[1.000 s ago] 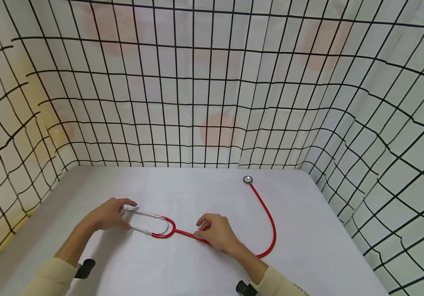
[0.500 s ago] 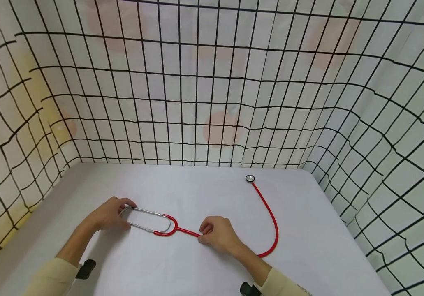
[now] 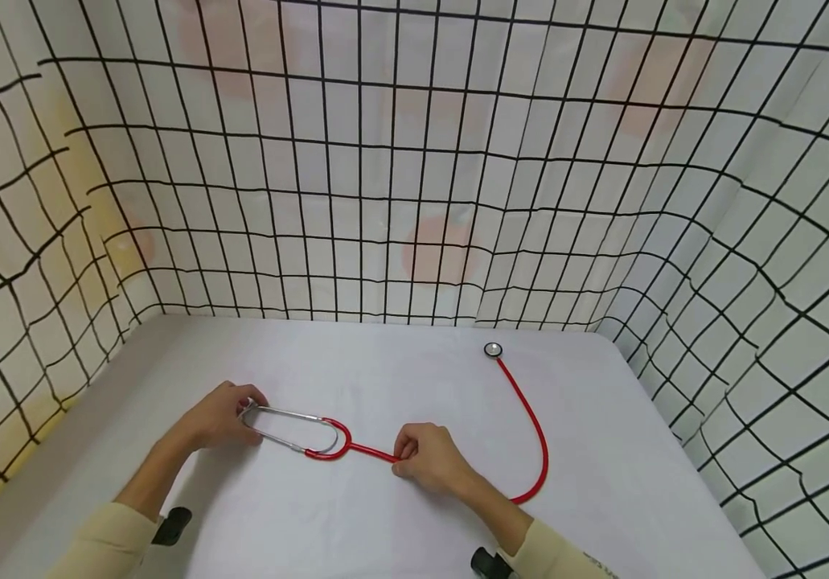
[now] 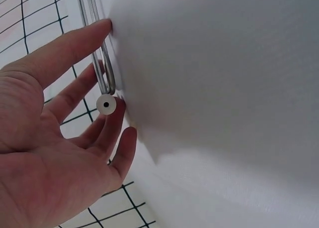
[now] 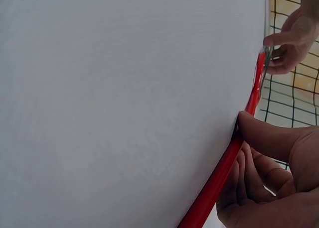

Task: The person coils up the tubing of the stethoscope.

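Note:
A stethoscope with red tubing (image 3: 374, 453) lies across the white table, its metal ear tubes (image 3: 287, 413) at the left and its round chest piece (image 3: 493, 350) at the back right. My left hand (image 3: 222, 418) holds the ear-tube end, thumb on the near side and fingers on the far side. In the left wrist view, a pale eartip (image 4: 106, 104) shows between thumb and fingers. Just right of the Y-fork, my right hand (image 3: 432, 462) pinches the red tube (image 5: 212, 188) between thumb and fingers. My right hand and forearm hide part of the tubing in the head view.
The white tabletop (image 3: 313, 523) has a back edge along a black wire grid (image 3: 385, 193). The grid also rises at both sides, with white sheeting behind it. A dark wrist device (image 3: 171, 527) sits at each sleeve cuff.
My right fingers have closed on the red tube, which earlier passed beneath them. My left fingers have drawn in slightly around the ear tubes. The head view has shifted a little.

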`<state>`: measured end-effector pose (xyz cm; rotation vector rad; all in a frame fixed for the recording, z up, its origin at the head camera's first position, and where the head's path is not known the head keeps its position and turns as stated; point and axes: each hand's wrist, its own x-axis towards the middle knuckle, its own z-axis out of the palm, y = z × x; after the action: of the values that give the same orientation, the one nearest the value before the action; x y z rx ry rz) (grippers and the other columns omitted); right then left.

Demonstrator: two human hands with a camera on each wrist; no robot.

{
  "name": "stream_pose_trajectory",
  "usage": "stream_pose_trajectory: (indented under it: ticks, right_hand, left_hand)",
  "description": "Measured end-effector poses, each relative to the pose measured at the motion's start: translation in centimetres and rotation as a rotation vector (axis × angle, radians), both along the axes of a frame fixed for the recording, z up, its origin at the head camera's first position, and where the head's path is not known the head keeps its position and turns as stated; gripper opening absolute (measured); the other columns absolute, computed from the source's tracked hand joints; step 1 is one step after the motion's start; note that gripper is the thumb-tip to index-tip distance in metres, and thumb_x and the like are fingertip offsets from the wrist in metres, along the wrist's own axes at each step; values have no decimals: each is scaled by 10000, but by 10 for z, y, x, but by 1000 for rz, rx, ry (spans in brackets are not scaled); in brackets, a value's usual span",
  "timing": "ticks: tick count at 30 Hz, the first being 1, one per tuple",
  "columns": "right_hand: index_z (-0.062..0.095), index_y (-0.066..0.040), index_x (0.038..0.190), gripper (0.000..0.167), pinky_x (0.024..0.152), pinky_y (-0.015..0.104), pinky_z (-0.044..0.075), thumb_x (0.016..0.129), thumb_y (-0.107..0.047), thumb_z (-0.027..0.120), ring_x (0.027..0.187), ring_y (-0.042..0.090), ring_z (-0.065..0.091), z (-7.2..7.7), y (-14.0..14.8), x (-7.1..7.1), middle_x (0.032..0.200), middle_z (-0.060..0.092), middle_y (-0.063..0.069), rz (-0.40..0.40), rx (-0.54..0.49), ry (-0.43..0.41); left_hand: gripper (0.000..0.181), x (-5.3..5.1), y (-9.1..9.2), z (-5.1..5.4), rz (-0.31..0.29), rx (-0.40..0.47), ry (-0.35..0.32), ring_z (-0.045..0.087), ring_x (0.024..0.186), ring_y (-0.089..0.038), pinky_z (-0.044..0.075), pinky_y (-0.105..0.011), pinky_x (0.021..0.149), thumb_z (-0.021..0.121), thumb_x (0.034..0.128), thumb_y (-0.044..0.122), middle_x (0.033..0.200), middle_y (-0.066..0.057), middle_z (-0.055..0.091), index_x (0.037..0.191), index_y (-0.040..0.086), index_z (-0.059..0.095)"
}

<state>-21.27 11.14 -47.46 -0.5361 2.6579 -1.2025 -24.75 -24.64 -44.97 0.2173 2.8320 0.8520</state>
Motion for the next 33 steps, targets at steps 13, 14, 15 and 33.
stream_pose_trajectory:
  ticks: [13, 14, 15, 33]
  right_hand:
    - [682, -67, 820, 139, 620, 233, 446, 795, 0, 800, 662, 98, 545, 3, 0, 2, 692, 614, -29, -21, 24, 3]
    - [686, -64, 823, 134, 618, 232, 448, 795, 2, 799, 660, 97, 547, 4, -1, 2, 691, 615, -29, -23, 24, 2]
    - [691, -62, 829, 127, 617, 231, 451, 797, 0, 796, 660, 96, 549, 4, -1, 2, 693, 616, -31, -25, 26, -1]
    - [714, -51, 868, 91, 603, 227, 457, 814, -7, 773, 666, 95, 552, 12, 8, -3, 708, 624, -31, -110, 65, 32]
  left_hand:
    - [258, 3, 4, -6, -48, 20, 122, 487, 814, -210, 387, -328, 676, 868, 711, 78, 836, -51, 591, 880, 66, 674]
    - [255, 4, 4, -6, -43, 15, 129, 486, 806, -209, 386, -326, 674, 871, 710, 76, 828, -49, 586, 871, 68, 673]
    - [252, 5, 4, -6, -39, 6, 136, 484, 800, -205, 383, -324, 673, 874, 711, 80, 823, -45, 583, 863, 71, 673]
    - [172, 9, 17, 12, -26, -60, 154, 601, 1054, -388, 481, -587, 936, 930, 688, 163, 1130, -188, 664, 740, 85, 785]
